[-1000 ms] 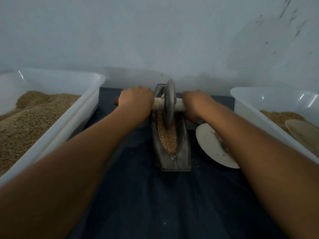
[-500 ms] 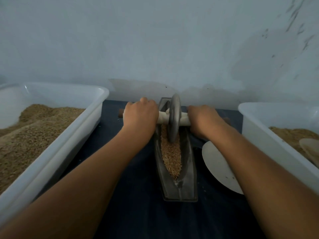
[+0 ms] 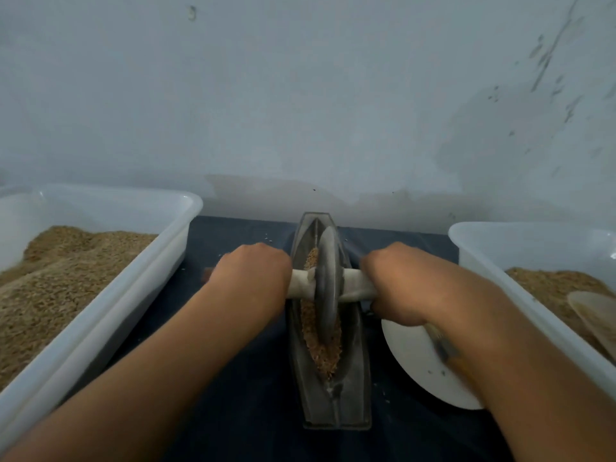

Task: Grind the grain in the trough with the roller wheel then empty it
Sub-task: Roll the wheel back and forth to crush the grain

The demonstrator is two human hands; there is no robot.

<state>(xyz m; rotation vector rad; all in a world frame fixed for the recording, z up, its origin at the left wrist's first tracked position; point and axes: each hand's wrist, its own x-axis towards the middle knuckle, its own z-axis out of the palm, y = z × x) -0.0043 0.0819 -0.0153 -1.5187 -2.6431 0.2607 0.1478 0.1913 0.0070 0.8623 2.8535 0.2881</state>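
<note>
Roller wheel upright in the narrow boat-shaped trough, at about mid-length, its rim sunk in the grain along the groove. Left hand wrapped round the pale axle handle on one side of the disc, right hand wrapped round it on the other; each grip closed firmly on the handle, knuckles up, fingertips hidden underneath. Trough lengthwise on the dark-cloth worktop, far tip close to the wall.

Likely troubles from here:
- Uneven push from the two hands: wheel tilted off vertical, climbing the trough wall, jumping the groove.
- Stroke too long toward the near tip: grain shoved over the low pointed end onto the cloth, where a few stray kernels lie already.
- Trough apparently unfixed: hard push, and a slide on the cloth toward the wall or sideways into the white plate just beside it on the right.
- Knuckles very near the trough rim: risk of a scrape on a low pass.
- Emptying not yet begun: narrow vessel, loose meal, easy spill short of the right-hand tub; left-hand tub heaped, presumably unground stock, so a mix-up possible.
</note>
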